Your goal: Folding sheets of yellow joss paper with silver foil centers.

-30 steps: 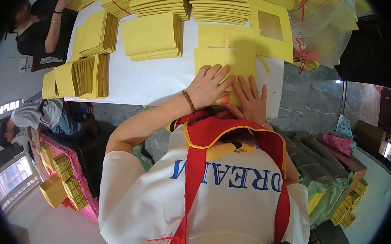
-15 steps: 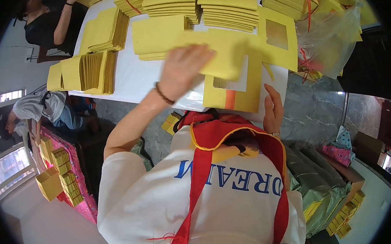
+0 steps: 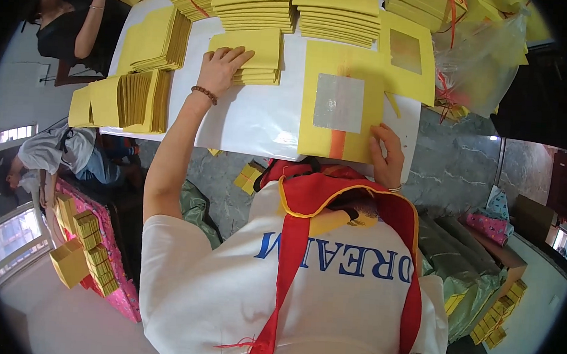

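My left hand [image 3: 224,69] lies with fingers stretched over the near left part of a small stack of folded yellow paper [image 3: 262,49]. In front of me a flat yellow sheet [image 3: 315,140] bears a silver square [image 3: 339,102] and an orange stripe [image 3: 337,144]. At that sheet's lower right edge rests my right hand [image 3: 387,154], its fingers loosely bent and holding nothing I can see. A second yellow sheet with a silver square [image 3: 406,53] lies just beyond, to the right.
Several folded yellow stacks [image 3: 335,15] line the table's far side, and more bundles [image 3: 129,102] stand at the left. A clear plastic bag [image 3: 479,53] is at the right edge. One person [image 3: 62,27] sits far left; another [image 3: 64,154] bends over a pink-covered table [image 3: 119,267].
My left hand has moved left from the flat sheet to the small stack, taking a folded yellow paper there. The silver square is now uncovered. My right hand has come down against the sheet's edge.
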The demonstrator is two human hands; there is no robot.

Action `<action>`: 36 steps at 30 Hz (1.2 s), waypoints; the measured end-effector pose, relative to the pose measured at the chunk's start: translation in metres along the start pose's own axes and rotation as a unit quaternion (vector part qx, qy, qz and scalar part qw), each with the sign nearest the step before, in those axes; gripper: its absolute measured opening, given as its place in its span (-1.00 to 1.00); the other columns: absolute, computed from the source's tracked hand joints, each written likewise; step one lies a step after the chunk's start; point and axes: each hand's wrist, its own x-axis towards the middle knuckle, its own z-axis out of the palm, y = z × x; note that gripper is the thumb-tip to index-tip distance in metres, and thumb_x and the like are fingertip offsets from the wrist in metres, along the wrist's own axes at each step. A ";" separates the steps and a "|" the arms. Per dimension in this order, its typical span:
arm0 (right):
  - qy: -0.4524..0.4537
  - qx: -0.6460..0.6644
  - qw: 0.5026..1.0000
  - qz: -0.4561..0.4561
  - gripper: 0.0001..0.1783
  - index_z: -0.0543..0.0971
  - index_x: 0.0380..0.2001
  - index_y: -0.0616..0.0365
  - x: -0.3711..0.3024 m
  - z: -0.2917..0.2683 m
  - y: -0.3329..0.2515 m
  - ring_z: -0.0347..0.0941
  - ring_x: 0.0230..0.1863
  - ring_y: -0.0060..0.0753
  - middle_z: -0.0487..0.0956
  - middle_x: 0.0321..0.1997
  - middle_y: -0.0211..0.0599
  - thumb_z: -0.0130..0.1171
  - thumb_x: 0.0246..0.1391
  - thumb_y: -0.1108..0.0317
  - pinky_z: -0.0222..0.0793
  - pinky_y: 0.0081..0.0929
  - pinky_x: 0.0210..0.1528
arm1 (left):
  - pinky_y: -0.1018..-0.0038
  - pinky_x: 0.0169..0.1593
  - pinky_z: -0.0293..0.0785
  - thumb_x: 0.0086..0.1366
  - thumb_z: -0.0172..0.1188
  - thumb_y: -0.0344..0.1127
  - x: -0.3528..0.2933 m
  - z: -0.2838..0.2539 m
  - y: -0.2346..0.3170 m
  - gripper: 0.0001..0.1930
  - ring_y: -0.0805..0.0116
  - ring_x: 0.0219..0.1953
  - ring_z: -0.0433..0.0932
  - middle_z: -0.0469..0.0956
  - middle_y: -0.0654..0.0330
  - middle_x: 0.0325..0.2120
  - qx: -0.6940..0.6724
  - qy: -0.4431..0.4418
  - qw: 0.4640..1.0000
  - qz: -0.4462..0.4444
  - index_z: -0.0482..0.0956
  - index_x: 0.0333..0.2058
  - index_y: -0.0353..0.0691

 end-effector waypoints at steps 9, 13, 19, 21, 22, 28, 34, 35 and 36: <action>0.007 -0.035 0.999 -0.030 -0.74 0.52 -0.21 0.18 0.001 0.004 0.000 0.30 0.04 -0.17 0.44 -0.10 -0.21 0.12 -0.06 0.48 0.23 -0.37 0.05 | 0.14 0.14 0.04 -0.06 0.14 -0.43 -0.008 0.011 0.003 -0.30 0.17 0.14 0.16 0.19 0.29 0.13 -0.025 -0.050 0.998 -0.042 0.19 0.13 0.14; 0.014 -0.063 0.997 -0.051 -0.72 0.52 -0.22 0.16 0.001 0.007 -0.003 0.28 0.01 -0.17 0.42 -0.12 -0.25 0.15 -0.10 0.50 0.23 -0.36 0.03 | 0.09 0.20 -0.08 -0.14 0.15 -0.36 -0.010 0.006 0.004 -0.21 0.07 0.19 0.05 0.09 0.18 0.17 -0.081 -0.050 0.995 -0.027 0.12 0.17 0.12; -0.002 -0.080 0.993 -0.083 -0.71 0.53 -0.24 0.12 0.002 0.005 -0.003 0.27 -0.01 -0.17 0.41 -0.15 -0.27 0.17 -0.14 0.51 0.21 -0.35 0.02 | 0.04 0.17 -0.06 -0.16 0.11 -0.40 -0.010 -0.029 0.031 -0.23 0.08 0.17 0.09 0.12 0.10 0.15 -0.087 0.045 0.995 -0.011 0.16 0.15 0.07; -0.001 -0.082 0.993 -0.080 -0.71 0.53 -0.24 0.12 0.002 0.005 -0.004 0.27 -0.01 -0.18 0.41 -0.15 -0.28 0.17 -0.14 0.50 0.21 -0.35 0.01 | 0.06 0.15 -0.03 -0.13 0.12 -0.40 -0.010 -0.045 0.058 -0.29 0.08 0.16 0.11 0.16 0.09 0.13 -0.131 0.050 0.990 0.001 0.22 0.12 0.03; 0.001 -0.086 0.993 -0.077 -0.70 0.53 -0.24 0.11 0.002 0.006 -0.004 0.26 -0.01 -0.18 0.41 -0.15 -0.28 0.18 -0.15 0.50 0.21 -0.34 0.01 | 0.08 0.13 0.01 -0.10 0.13 -0.39 -0.011 -0.049 0.074 -0.35 0.08 0.15 0.14 0.19 0.08 0.11 -0.175 0.057 0.983 0.014 0.28 0.09 -0.01; -0.007 -0.090 0.992 -0.083 -0.70 0.54 -0.24 0.09 0.003 0.007 -0.001 0.25 0.00 -0.18 0.41 -0.16 -0.30 0.18 -0.15 0.49 0.19 -0.34 0.02 | 0.24 0.03 0.15 0.05 0.18 -0.15 -0.034 -0.057 0.161 -0.48 0.12 0.03 0.27 0.33 0.07 -0.01 -0.247 -0.005 0.954 0.169 0.37 0.01 -0.17; -0.010 -0.048 0.997 -0.060 -0.79 0.55 -0.27 0.12 0.002 0.004 0.002 0.26 0.00 -0.20 0.43 -0.14 -0.28 0.12 -0.06 0.40 0.17 -0.36 0.05 | 0.30 -0.07 0.25 0.05 0.19 -0.16 -0.029 -0.057 0.163 -0.54 0.16 -0.08 0.35 0.39 0.11 -0.10 -0.194 -0.020 0.953 0.234 0.42 -0.07 -0.20; -0.009 -0.047 0.997 -0.059 -0.79 0.55 -0.27 0.12 0.002 0.003 0.002 0.26 0.00 -0.20 0.43 -0.14 -0.28 0.12 -0.06 0.40 0.17 -0.36 0.05 | 0.34 -0.13 0.30 0.06 0.18 -0.22 -0.029 -0.054 0.162 -0.60 0.19 -0.13 0.38 0.42 0.12 -0.14 -0.205 -0.005 0.945 0.255 0.44 -0.11 -0.21; -0.015 -0.020 0.999 -0.039 -0.80 0.56 -0.28 0.15 0.004 0.001 0.003 0.26 0.00 -0.22 0.44 -0.13 -0.27 0.05 0.02 0.35 0.15 -0.37 0.07 | 0.34 -0.13 0.30 0.06 0.18 -0.22 -0.029 -0.051 0.160 -0.60 0.19 -0.13 0.38 0.42 0.12 -0.14 -0.204 -0.006 0.945 0.256 0.44 -0.11 -0.21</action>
